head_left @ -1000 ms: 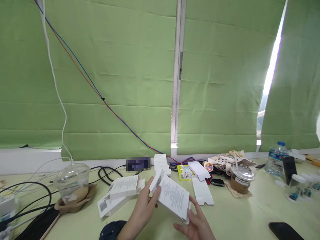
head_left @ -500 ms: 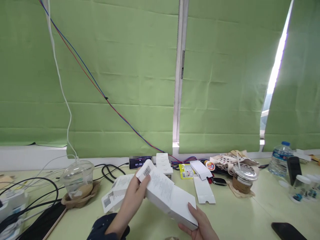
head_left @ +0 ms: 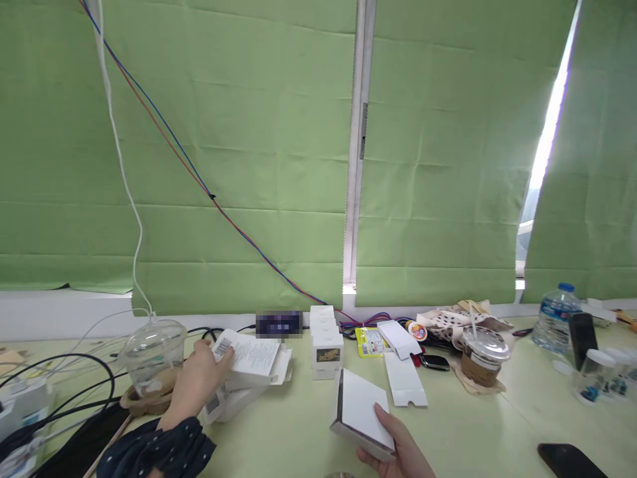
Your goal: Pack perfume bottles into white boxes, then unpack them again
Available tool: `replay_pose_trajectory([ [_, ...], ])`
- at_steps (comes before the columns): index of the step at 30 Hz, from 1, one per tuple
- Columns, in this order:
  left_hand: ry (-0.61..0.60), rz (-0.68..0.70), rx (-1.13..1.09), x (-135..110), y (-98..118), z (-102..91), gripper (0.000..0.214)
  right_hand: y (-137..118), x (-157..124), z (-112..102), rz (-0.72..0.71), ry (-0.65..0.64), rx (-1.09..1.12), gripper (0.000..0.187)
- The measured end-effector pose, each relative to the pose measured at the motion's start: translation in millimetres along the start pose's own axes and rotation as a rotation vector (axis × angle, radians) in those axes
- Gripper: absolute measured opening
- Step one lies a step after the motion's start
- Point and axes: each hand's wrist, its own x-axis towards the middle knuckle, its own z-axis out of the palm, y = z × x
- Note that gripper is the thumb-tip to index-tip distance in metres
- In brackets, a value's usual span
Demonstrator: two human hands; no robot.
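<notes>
At the left, my left hand (head_left: 202, 372) grips a white printed box sleeve (head_left: 251, 350) with a barcode on its end, above other opened white packaging (head_left: 233, 401). Whether the sleeve rests on that packaging is hard to tell. My right hand (head_left: 398, 441) holds a plain white box (head_left: 367, 408) with a dark end, tilted above the table near the front. Its thumb lies on top and the fingers are underneath. Between and beyond the two hands stands a row of small white boxes (head_left: 327, 355), the front one with a picture on it.
Flat white card pieces (head_left: 405, 382) and a yellow packet (head_left: 371, 342) lie right of centre. Farther right are an iced drink cup (head_left: 484, 362), a water bottle (head_left: 557, 318) and a phone (head_left: 572, 459). A clear plastic cup (head_left: 154, 355) and cables (head_left: 64, 405) are at the left.
The printed sleeve has come apart from the plain white box. My left hand has carried the sleeve left to the opened packaging, while my right hand stays in place with the box.
</notes>
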Motion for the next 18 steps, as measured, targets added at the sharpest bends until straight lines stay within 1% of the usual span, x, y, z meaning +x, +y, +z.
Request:
replay_pose_trajectory([
  [2, -0.016, 0.046, 0.06, -3, 2, 2.9, 0.06, -1, 1, -1, 0.015, -0.011, 0.011, 0.047],
  [3, -0.012, 0.086, 0.082, -6, 7, 3.8, 0.064, -2, 2, -2, 0.026, -0.017, 0.015, 0.046],
  [5, -0.002, 0.209, 0.051, -17, 23, 4.6, 0.068, -3, 5, -4, 0.047, -0.018, 0.017, 0.043],
  [6, -0.026, 0.289, -0.014, -26, 34, 4.6, 0.068, -4, 6, -5, 0.056, -0.012, 0.016, 0.041],
  [7, -0.116, 0.371, -0.129, -38, 45, 4.9, 0.063, -4, 8, -6, 0.061, -0.006, 0.014, 0.039],
  [8, -0.269, 0.439, -0.264, -52, 58, 5.8, 0.059, -4, 9, -6, 0.066, -0.002, 0.013, 0.038],
  [9, -0.448, 0.482, -0.389, -68, 69, 7.5, 0.059, -3, 10, -7, 0.071, -0.003, 0.014, 0.038],
  [10, -0.633, 0.499, -0.485, -84, 80, 10.4, 0.068, -2, 10, -7, 0.079, -0.013, 0.017, 0.039],
  [11, -0.772, 0.515, -0.544, -100, 89, 14.4, 0.087, 0, 11, -6, 0.088, -0.032, 0.019, 0.04],
  [12, -0.849, 0.533, -0.588, -115, 97, 19.4, 0.103, 1, 11, -6, 0.095, -0.061, 0.023, 0.043],
  [13, -0.896, 0.549, -0.612, -127, 102, 25.0, 0.111, 3, 11, -6, 0.102, -0.097, 0.026, 0.047],
  [14, -0.899, 0.542, -0.625, -136, 106, 30.7, 0.11, 5, 11, -6, 0.108, -0.136, 0.028, 0.051],
  [16, -0.904, 0.524, -0.623, -146, 110, 40.4, 0.095, 7, 11, -5, 0.105, -0.191, 0.029, 0.059],
  [18, -0.916, 0.503, -0.616, -146, 111, 45.4, 0.076, 8, 12, -6, 0.095, -0.214, 0.021, 0.063],
])
